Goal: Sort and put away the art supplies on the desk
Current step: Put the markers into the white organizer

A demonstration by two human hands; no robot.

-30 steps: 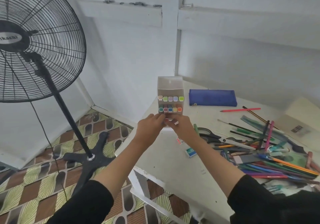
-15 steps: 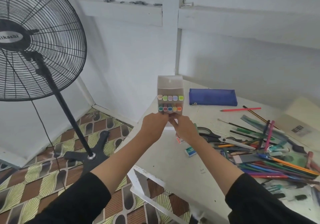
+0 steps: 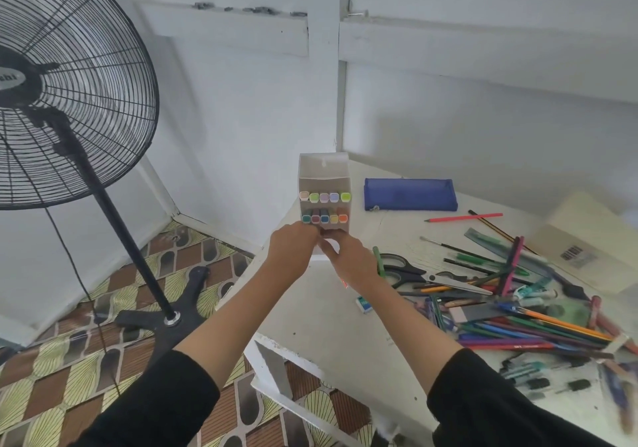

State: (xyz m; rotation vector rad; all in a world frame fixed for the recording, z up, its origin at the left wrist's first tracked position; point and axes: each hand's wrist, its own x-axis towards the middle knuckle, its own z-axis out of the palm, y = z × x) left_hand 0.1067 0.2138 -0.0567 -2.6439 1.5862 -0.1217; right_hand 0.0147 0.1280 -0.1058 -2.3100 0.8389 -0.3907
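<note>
A white marker box [image 3: 324,174] stands with its lid flap up near the desk's far left corner, showing two rows of coloured marker caps [image 3: 324,207]. My left hand [image 3: 292,251] and my right hand [image 3: 348,261] meet at the box's lower front edge, fingers curled on the white cardboard there. A jumble of coloured pencils, pens and brushes [image 3: 524,315] covers the desk to the right, with black-handled scissors [image 3: 411,272] on its near left side. A blue pencil pouch [image 3: 410,194] lies behind.
The white desk [image 3: 331,326] drops off just left of my hands. A black standing fan [image 3: 65,101] stands on the patterned floor to the left. A cream box with a barcode [image 3: 587,239] sits at the right. A small eraser [image 3: 363,304] lies near my right forearm.
Both hands have crept forward and up to the bottom front of the marker box. The box has stayed where it was.
</note>
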